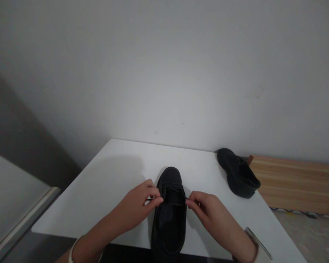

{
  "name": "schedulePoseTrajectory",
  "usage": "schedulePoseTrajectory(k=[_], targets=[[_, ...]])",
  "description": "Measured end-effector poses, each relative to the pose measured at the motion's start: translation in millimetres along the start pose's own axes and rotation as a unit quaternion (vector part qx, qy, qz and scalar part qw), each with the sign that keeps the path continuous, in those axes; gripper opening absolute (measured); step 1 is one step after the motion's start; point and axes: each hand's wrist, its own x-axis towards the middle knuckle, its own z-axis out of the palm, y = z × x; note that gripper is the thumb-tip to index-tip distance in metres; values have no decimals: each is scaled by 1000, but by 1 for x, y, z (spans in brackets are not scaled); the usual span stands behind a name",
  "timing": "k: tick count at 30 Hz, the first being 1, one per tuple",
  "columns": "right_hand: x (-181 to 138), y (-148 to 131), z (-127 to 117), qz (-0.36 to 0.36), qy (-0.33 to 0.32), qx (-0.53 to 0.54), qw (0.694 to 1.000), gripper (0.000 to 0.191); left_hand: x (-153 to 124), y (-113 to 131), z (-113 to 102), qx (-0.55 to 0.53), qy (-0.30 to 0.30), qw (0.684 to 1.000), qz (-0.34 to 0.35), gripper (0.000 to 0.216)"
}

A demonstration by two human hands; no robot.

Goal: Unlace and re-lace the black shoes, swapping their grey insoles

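A black lace-up shoe [168, 223] lies at the near edge of the white table, its toe pointing away from me and its opening facing up. At the left side of the eyelets, my left hand [144, 199] pinches a black shoelace [150, 199] between thumb and forefinger. My right hand [204, 206] is closed in a pinch on the lace at the right side. Both hands are level with the shoe's tongue [173, 197], with the lacing spread between them.
A second black shoe [237, 173] stands at the table's right edge near the wall. The white table [120, 157] meets a pale wall [164, 73]. Beyond its right side is a wooden board [296, 182]. A thin grey object [259, 243] lies by my right wrist.
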Motion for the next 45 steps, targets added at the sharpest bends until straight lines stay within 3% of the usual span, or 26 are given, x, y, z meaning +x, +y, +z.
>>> schedulePoseTrajectory(k=[4,10,22,31,39,45], targets=[[-2,5,4,-9,35,103,994,36,-3,-6,8,-120,25,992,-16,26],[-1,3,1,-7,-93,283,954,44,-2,-1,9,-226,-72,971,-18,33],[-4,8,-14,-53,-177,303,935,31,-4,6,7,-318,-100,943,8,40],[-3,11,-15,-65,-177,330,925,33,-5,0,-2,-305,-124,944,14,46],[-8,-5,-26,-18,-57,205,977,42,-13,4,-24,-219,-44,975,17,44],[-4,-31,-31,-44,-50,233,970,33,-8,26,-22,-338,-68,939,13,36]])
